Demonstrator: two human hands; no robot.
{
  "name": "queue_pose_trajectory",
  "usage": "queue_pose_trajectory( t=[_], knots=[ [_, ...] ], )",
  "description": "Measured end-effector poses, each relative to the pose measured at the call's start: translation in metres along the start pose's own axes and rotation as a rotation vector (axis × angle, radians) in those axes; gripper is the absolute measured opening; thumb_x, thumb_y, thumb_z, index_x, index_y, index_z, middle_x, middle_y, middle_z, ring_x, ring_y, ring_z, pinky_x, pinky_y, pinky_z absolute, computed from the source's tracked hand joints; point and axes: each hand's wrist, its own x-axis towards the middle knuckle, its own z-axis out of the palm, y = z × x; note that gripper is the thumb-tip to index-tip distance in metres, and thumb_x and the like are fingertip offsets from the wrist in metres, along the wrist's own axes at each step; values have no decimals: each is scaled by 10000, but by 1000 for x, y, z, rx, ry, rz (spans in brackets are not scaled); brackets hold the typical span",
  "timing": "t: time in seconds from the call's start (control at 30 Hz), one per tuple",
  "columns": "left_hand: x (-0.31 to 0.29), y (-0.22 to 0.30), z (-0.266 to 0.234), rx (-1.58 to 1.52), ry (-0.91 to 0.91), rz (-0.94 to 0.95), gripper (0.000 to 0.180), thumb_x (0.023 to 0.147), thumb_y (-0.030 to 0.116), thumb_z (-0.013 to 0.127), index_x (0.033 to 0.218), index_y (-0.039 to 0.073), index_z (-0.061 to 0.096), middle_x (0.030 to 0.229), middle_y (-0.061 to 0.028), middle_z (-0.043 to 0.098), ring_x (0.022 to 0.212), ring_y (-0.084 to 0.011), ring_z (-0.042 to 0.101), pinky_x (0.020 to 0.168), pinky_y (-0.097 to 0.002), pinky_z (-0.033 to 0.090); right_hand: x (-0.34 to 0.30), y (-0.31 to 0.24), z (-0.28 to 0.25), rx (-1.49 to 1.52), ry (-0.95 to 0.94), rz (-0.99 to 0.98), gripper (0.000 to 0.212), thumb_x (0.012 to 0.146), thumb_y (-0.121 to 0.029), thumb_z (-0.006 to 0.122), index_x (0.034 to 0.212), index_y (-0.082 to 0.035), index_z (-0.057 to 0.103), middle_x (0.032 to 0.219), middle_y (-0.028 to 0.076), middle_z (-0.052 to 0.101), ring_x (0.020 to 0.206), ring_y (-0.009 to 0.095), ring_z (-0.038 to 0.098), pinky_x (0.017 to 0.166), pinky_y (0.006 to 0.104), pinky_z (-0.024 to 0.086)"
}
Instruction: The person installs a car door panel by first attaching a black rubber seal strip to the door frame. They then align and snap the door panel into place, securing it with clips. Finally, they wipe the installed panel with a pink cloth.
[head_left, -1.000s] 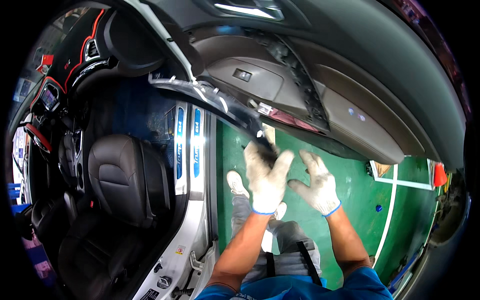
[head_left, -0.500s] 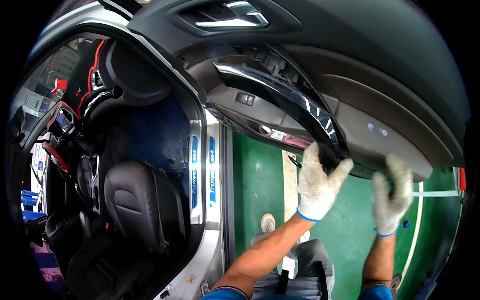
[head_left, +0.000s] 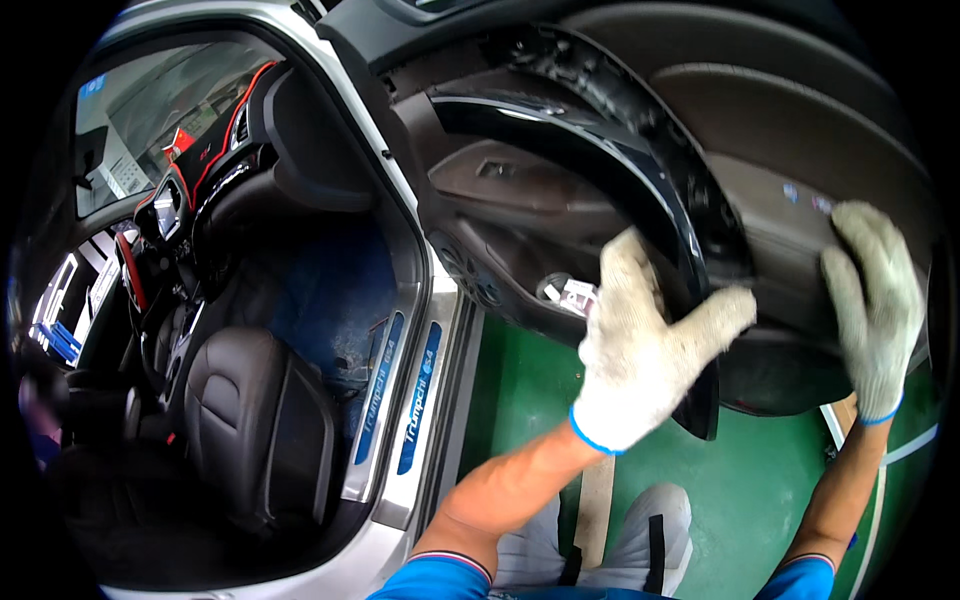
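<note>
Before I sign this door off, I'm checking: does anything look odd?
Yes: a rough, bumpy recess lies exposed in the otherwise smooth door panel, looking unfinished; the left hand holds a curved black trim strip.

R hand (head_left: 877, 310) now up over dr panel (head_left: 780, 130), farther from L hand (head_left: 650, 345).

Right of centre, room lies between the white-gloved left hand (head_left: 642, 358) and right hand (head_left: 880, 298); a curved, glossy black strip (head_left: 640, 190) obstructs upper centre.
</note>
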Motion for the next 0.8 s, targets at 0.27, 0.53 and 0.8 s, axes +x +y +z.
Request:
queue_pose_trajectory(
  t=[0.27, 0.53, 0.8],
  knots=[
    [-5, -11, -27, 164, 135, 276, 425, 823, 353, 857, 885, -21, 664, 744, -40, 644, 645, -118, 578, 633, -290, 500, -9, 4, 13, -14, 118, -89, 327, 944, -356, 667, 1108, -80, 728, 1089, 82, 707, 991, 292, 690, 848, 378, 538],
    [46, 25, -35, 94, 325, 259, 356, 854, 308, 849, 891, 0, 675, 711, -93, 639, 547, -171, 606, 469, -277, 420, -20, 6, 6, -77, 176, -81, 320, 936, -403, 674, 1071, -125, 756, 1057, 45, 723, 989, 264, 703, 831, 382, 566],
    [75, 40, -26, -86, 320, 166, 392, 844, 286, 855, 1025, 9, 646, 895, -128, 654, 712, -230, 675, 521, -343, 568, -22, 4, 4, -86, 203, -92, 296, 929, -395, 677, 1036, -130, 755, 1004, 44, 715, 953, 263, 702, 811, 379, 570]
  ],
)
